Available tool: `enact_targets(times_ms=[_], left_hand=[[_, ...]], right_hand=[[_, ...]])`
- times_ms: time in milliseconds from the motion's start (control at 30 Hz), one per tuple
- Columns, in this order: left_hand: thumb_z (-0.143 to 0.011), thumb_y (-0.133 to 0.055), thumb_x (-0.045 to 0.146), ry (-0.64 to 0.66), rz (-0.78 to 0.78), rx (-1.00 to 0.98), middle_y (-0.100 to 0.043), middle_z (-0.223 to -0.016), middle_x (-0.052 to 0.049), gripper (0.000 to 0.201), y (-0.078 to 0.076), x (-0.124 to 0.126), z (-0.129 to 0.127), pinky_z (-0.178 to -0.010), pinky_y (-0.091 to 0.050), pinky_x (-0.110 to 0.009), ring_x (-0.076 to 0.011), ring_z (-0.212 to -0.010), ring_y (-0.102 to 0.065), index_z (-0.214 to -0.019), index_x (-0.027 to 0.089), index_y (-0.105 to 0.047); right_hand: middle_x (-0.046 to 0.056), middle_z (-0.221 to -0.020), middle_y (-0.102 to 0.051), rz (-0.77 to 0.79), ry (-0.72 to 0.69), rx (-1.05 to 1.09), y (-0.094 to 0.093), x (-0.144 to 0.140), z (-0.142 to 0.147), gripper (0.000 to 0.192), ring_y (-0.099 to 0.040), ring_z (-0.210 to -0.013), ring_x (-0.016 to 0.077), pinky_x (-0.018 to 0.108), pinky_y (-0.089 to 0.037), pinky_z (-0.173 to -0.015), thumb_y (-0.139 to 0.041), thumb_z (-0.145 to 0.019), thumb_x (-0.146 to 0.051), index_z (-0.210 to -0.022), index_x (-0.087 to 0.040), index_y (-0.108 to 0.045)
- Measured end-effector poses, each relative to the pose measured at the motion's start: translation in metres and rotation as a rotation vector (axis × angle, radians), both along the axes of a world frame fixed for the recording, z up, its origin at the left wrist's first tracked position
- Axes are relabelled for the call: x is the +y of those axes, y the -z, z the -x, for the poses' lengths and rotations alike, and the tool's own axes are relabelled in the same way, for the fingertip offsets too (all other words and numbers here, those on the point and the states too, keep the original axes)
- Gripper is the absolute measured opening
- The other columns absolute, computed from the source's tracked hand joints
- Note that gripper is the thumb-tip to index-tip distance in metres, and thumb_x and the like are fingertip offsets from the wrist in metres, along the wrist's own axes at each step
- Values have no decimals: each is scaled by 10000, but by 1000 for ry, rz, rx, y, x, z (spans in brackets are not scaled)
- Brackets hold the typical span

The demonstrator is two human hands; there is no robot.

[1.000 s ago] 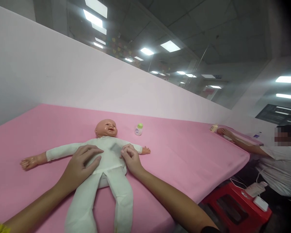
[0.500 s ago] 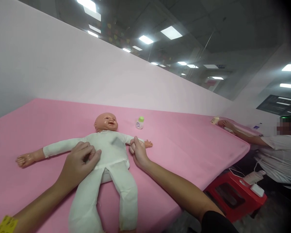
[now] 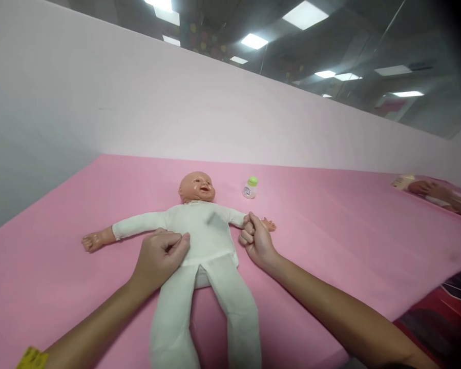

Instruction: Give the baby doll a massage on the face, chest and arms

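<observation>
A doll (image 3: 200, 241) in a white suit lies on its back on the pink mat (image 3: 330, 230), near the front edge. Its long axis runs from the near edge toward the wall (image 3: 138, 102): the legs point to the person and go out of the picture at the bottom, and the head points to the wall. Both arms are spread out to the sides, across this axis.

The left hand (image 3: 158, 259) rests on the doll's side at the waist. Its fingers are curled together and the thumb presses against them, pinching the white cloth. A yellow band (image 3: 31, 357) is on this wrist.

The right hand (image 3: 256, 240) is closed around the doll's other arm near the wrist; the small doll hand sticks out just behind the fingers.

Behind that arm, near the head but apart from it, a small bottle (image 3: 249, 187) with a green cap stands upright on the mat.

Far right, at the end of the mat, another person's hand (image 3: 426, 187) lies on the mat, beside a pale thing too small to tell. Nothing lies between the two hands and the doll.
</observation>
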State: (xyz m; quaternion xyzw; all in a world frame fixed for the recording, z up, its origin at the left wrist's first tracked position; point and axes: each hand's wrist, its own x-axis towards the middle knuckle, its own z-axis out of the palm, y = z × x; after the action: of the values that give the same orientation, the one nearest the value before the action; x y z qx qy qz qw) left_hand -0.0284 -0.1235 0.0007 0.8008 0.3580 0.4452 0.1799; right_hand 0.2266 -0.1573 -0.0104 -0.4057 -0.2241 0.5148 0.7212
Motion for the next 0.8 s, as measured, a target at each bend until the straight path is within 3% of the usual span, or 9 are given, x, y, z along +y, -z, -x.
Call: enact_targets(times_ms=[400,633,800], left_hand=[[-993,-501,260,34,57,4,-222,-528,57,496,6,-6,11,-601,-332,-261,-99,-510,-245,-598,187,-210],[-1004,-485,213,73,72,11,-256,-528,56,479,8,-8,16,-608,-348,-262,-102,-512,-275,-605,183,-222],[-1004,-509,201,101,115,-37,-235,-539,60,489,5,-9,16,-624,-360,-259,-96,-515,-259,-604,178,-228]], right_hand=[[-134,-482,-184,15,-5,145,3,-5,-8,350,-126,-391,36,209,-220,-402,-742,-849,-403,-643,-191,-554],[-83,-544,-357,15,-20,211,5,-8,-11,399,-225,-397,42,235,-270,-425,-710,-878,-387,-589,-179,-530],[-62,-519,-310,2,-61,225,2,-14,-15,493,-242,-420,67,256,-298,-453,-610,-931,-397,-511,-182,-467]])
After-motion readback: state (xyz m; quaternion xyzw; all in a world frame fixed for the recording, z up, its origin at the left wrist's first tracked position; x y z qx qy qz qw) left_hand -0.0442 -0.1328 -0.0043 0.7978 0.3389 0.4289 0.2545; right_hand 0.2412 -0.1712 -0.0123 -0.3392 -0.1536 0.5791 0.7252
